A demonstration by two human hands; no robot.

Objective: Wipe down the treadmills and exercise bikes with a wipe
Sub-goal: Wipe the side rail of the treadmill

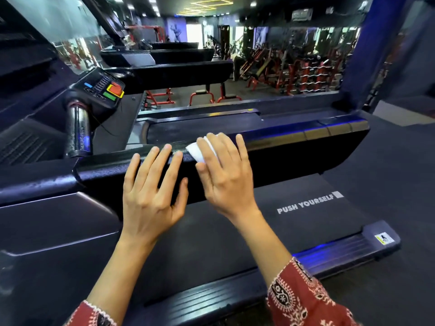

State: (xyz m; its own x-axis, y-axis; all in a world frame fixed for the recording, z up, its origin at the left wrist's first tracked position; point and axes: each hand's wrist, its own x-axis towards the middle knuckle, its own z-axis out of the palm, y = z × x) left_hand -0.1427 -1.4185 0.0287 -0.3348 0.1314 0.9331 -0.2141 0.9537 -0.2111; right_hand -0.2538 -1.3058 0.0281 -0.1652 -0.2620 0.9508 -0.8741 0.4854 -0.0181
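Your right hand point(223, 177) presses the white wipe point(197, 152) onto the treadmill handrail point(294, 143), fingers straight; your left hand point(151, 194) rests flat just beside it, fingers spread.

Dim gym, red weight machines point(294, 67) beyond, yellow ceiling lights point(207, 5) overhead.

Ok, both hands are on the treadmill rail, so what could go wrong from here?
1. The right hand presses the wipe on the rail with flat fingers, not gripping it; the wad could slip out mid-stroke.
2. The left hand rests bare on the rail beside the wipe, likely smudging that stretch or blocking a leftward stroke.
3. The button panel sits near the rail's left end; wiping there might press a button.
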